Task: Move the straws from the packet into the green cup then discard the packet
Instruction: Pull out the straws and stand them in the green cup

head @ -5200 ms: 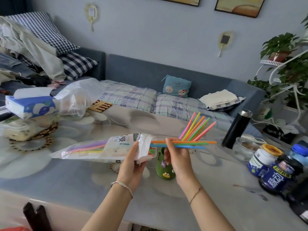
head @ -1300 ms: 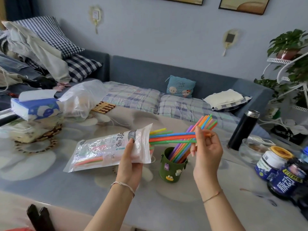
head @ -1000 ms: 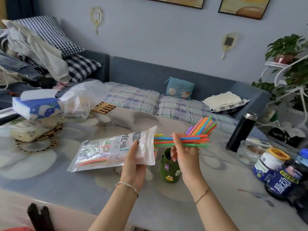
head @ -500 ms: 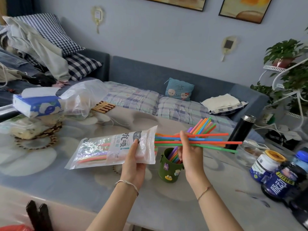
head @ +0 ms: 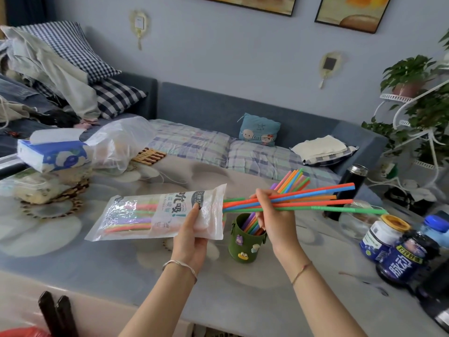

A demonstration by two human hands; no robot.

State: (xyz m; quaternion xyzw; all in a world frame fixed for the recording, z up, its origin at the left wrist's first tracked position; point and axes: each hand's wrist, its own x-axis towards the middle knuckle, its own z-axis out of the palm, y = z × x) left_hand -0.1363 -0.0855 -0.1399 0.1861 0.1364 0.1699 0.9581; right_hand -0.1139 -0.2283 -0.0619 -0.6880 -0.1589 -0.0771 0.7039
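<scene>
The left hand (head: pixel 194 229) is gripping the packet (head: pixel 155 212) above the table; the right hand (head: pixel 272 215) is pinching loose straws (head: pixel 303 199) over the green cup (head: pixel 245 242). Splayed straws risk slipping, or knocking the cup.

A clear printed packet (head: pixel 160 216) lies nearly level in the air, a few coloured straws (head: pixel 313 199) fanning from its open right end. More stand slanted in the green cup (head: pixel 245 244) below.
</scene>
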